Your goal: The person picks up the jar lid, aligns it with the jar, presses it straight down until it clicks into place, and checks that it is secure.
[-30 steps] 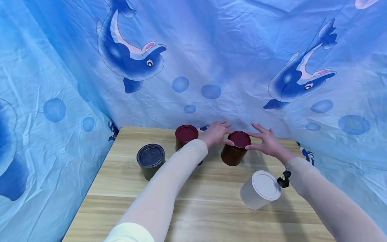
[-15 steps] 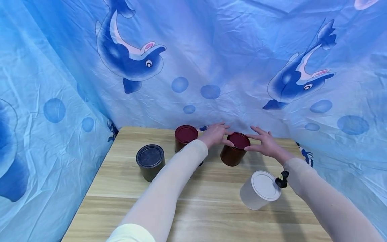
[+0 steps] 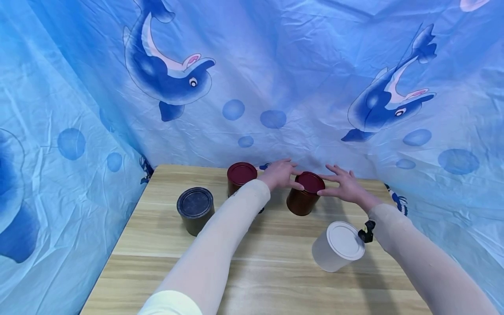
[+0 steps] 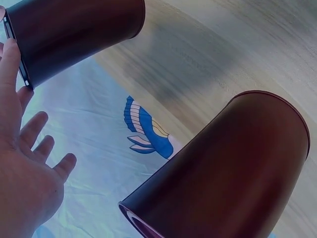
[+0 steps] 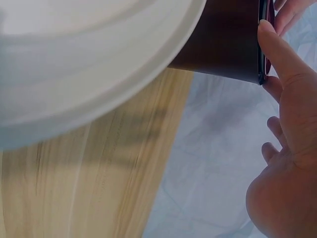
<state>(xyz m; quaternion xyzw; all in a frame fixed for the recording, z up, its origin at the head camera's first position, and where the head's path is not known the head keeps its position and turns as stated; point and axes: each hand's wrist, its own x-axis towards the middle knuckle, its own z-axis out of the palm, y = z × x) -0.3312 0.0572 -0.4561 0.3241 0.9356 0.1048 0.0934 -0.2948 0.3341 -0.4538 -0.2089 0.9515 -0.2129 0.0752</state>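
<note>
A dark brown canister (image 3: 302, 202) with a dark red lid (image 3: 310, 182) stands toward the table's back edge, between both hands. My left hand (image 3: 280, 173) reaches its left side; thumb and forefinger extend to the lid's rim. From the other side my right hand (image 3: 344, 186) touches the rim with thumb and forefinger, the other fingers spread. In the right wrist view the thumb (image 5: 277, 49) lies across the rim of the canister (image 5: 225, 44). The left wrist view has the left thumb (image 4: 9, 64) at the rim of this canister (image 4: 79, 37).
Another red-lidded canister (image 3: 242, 174) stands left of the left hand, partly behind the sleeve. A black canister (image 3: 195, 205) is farther left. A white canister (image 3: 332, 251) stands below the right wrist. Blue dolphin-print cloth (image 3: 252, 78) rises behind the wooden table (image 3: 153, 236).
My right hand has dropped slightly, and the lid between the hands sits a little lower than a second ago. The left hand has barely moved.
</note>
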